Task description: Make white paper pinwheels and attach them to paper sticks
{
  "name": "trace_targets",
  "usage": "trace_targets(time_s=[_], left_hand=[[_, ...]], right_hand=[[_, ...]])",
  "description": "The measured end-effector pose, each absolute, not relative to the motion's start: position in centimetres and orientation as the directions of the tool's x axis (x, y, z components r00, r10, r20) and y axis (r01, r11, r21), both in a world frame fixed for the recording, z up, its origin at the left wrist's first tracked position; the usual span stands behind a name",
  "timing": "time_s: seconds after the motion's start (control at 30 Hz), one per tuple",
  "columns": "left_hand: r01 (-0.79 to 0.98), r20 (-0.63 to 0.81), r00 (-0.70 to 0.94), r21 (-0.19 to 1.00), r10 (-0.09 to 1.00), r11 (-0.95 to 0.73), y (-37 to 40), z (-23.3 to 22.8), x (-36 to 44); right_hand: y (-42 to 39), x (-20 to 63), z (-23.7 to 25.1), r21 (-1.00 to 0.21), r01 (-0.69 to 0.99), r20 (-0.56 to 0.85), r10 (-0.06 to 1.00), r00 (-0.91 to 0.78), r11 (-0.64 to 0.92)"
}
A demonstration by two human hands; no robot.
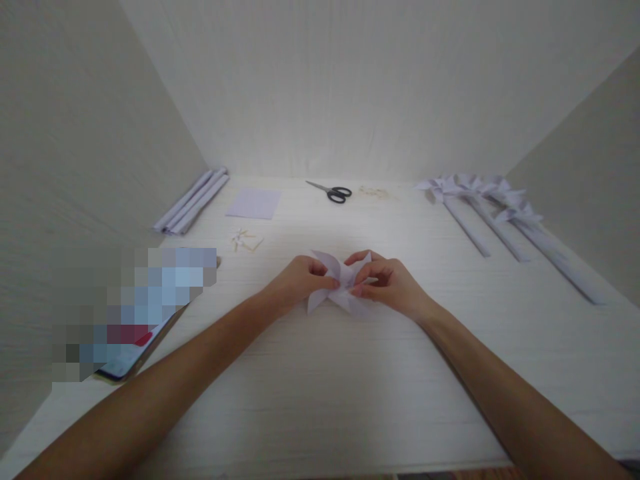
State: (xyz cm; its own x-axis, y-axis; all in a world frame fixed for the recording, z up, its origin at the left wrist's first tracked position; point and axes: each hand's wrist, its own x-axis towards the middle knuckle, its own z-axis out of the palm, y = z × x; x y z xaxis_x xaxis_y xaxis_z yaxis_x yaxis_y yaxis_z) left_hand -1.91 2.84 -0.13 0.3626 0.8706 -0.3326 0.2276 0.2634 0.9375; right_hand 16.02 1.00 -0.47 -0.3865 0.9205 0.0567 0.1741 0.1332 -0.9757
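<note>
A pale paper pinwheel (345, 275) with curled, pointed blades is held just over the table in front of me. My left hand (303, 279) grips its left side, the thumb pressed near the centre. From the right, my right hand (387, 281) pinches close to the middle with thumb and fingertips. The blades' tips stick out above and below my fingers. Whether a small pin sits at the centre is hidden by my fingertips.
Behind lie black-handled scissors (337, 194), a square paper sheet (254, 203) and several small sticks (246, 240). Rolled paper tubes (193, 201) rest at the back left, finished pinwheels on sticks (475, 200) at the right. A phone (145, 340), partly blurred, leans at the left.
</note>
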Motion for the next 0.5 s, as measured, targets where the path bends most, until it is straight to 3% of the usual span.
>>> trace_targets(time_s=[0.5], left_hand=[[0.21, -0.303, 0.371, 0.948, 0.878, 0.238, 2.82, -0.52, -2.07]], right_hand=[[0.84, 15.08, -0.67, -0.968, 0.232, 0.037, 0.965, -0.261, 0.1]])
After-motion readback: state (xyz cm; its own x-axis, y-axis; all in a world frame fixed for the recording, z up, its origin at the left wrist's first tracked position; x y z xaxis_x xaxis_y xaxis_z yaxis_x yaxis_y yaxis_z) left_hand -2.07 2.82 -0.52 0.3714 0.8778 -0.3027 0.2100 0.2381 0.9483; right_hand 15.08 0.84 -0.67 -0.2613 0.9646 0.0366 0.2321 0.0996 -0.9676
